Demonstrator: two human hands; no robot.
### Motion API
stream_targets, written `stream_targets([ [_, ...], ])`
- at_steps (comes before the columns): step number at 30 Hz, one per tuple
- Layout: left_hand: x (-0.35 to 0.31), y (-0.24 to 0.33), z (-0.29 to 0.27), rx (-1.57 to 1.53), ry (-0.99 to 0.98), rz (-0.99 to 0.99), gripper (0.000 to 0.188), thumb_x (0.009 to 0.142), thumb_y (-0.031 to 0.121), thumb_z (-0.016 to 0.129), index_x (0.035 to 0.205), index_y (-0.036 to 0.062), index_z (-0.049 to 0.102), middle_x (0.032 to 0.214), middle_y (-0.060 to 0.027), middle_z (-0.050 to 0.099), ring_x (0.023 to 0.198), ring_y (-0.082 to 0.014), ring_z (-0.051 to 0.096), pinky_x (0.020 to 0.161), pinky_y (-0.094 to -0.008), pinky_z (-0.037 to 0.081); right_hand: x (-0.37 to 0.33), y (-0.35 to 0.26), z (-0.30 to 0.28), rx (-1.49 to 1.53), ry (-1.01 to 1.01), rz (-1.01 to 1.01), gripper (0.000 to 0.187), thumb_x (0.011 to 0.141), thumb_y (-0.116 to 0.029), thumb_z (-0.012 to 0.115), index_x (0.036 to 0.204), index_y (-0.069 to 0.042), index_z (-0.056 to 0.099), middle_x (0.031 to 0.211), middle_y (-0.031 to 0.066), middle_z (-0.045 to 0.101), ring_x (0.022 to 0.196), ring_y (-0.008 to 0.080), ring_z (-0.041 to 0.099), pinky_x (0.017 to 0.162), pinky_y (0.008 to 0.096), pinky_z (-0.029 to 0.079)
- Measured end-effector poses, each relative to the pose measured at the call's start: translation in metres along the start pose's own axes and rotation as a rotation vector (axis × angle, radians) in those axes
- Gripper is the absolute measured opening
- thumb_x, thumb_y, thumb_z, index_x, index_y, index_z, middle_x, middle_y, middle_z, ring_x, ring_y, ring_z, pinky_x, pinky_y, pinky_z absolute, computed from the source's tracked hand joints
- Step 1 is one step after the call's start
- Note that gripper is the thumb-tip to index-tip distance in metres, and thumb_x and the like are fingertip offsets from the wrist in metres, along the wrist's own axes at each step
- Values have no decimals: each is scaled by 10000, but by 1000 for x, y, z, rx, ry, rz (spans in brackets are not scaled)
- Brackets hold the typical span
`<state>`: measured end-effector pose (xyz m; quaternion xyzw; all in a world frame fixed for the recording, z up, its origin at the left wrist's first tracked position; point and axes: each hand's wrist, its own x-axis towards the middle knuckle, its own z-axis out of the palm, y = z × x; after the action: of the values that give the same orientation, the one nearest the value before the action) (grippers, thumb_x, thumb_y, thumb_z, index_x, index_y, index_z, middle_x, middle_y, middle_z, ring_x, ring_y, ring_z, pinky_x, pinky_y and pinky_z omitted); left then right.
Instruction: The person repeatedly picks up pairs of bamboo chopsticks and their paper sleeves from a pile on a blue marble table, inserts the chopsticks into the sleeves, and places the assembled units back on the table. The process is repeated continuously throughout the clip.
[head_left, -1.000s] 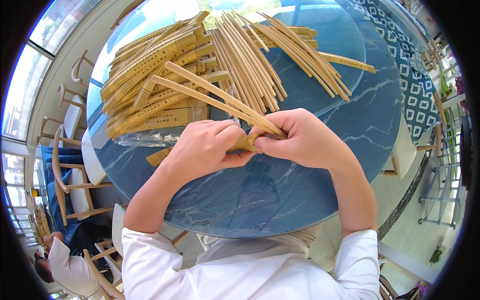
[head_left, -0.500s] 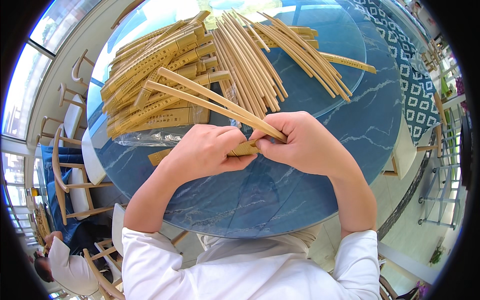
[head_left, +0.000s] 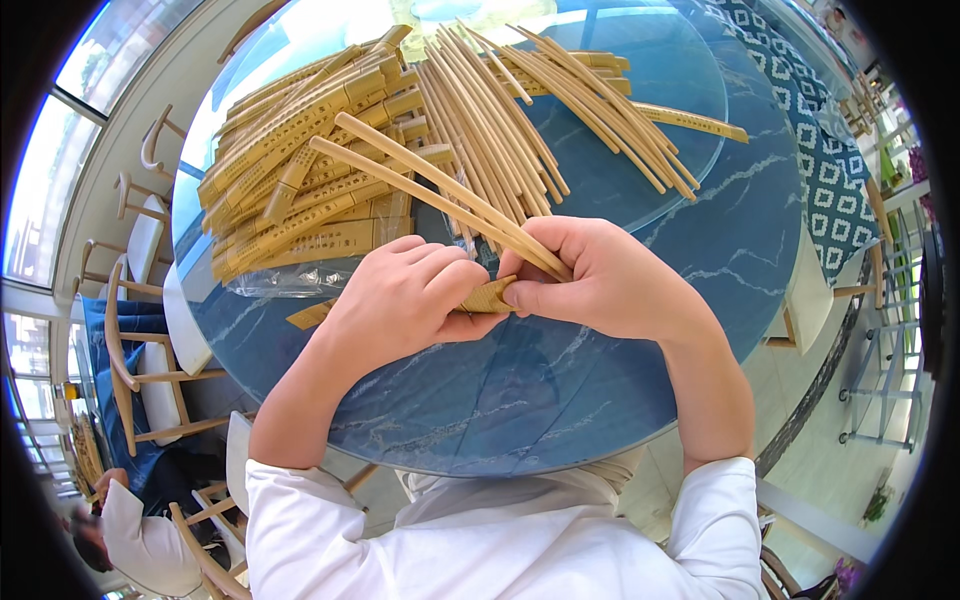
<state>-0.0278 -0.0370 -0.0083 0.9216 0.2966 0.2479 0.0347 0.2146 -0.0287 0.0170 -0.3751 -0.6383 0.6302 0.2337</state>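
A pair of wooden chopsticks (head_left: 430, 190) is gripped near one end by my right hand (head_left: 600, 275), their other ends fanned out to the upper left. My left hand (head_left: 400, 305) is closed around a tan printed paper chopstick sleeve (head_left: 487, 297). One end of that sleeve meets my right thumb, and its other end pokes out left of my left wrist. The chopsticks lie above the sleeve, not inside it. Beyond my hands, a heap of similar paper sleeves (head_left: 300, 170) sits at the left, beside loose chopsticks (head_left: 490, 130).
More chopsticks (head_left: 610, 115) lie to the right over a few sleeves. Clear plastic wrap (head_left: 290, 282) sticks out under the heap. The round blue marbled table (head_left: 500, 410) carries a glass turntable. Chairs (head_left: 125, 350) stand at left, where another person (head_left: 145, 540) sits.
The chopsticks' far ends have swung slightly to the right and up. My left fingers have shifted on the sleeve, and its end by my right thumb looks a bit wider.
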Motion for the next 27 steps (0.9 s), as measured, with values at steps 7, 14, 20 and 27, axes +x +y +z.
stream_targets([
  [7,1,0,3,9,30,-1,344,833,289,852,834,119,553,692,-24,600,644,-205,659,614,-328,523,-1,-3,0,-62,91,-34,182,912,-68,802,1035,-45,670,847,-48,597,725,37,510,640,209,432],
  [14,-3,2,5,29,-55,-18,317,815,298,870,886,118,619,719,-15,657,627,-220,657,617,-338,527,-2,-7,-3,-76,189,-72,205,909,-138,834,970,-58,655,794,-60,558,695,22,455,594,204,371],
  [20,-3,1,7,22,-47,-17,307,824,296,867,895,120,626,739,-20,689,645,-220,681,637,-332,546,-4,-2,-25,387,372,-496,409,1119,-369,544,838,-74,584,787,44,641,669,74,552,601,230,446],
  [27,0,4,6,-46,-20,-62,297,841,301,837,832,114,606,711,-23,663,633,-229,673,593,-340,527,0,2,-27,241,259,-808,564,1157,-488,293,864,-73,538,863,168,677,695,159,599,630,281,487],
])
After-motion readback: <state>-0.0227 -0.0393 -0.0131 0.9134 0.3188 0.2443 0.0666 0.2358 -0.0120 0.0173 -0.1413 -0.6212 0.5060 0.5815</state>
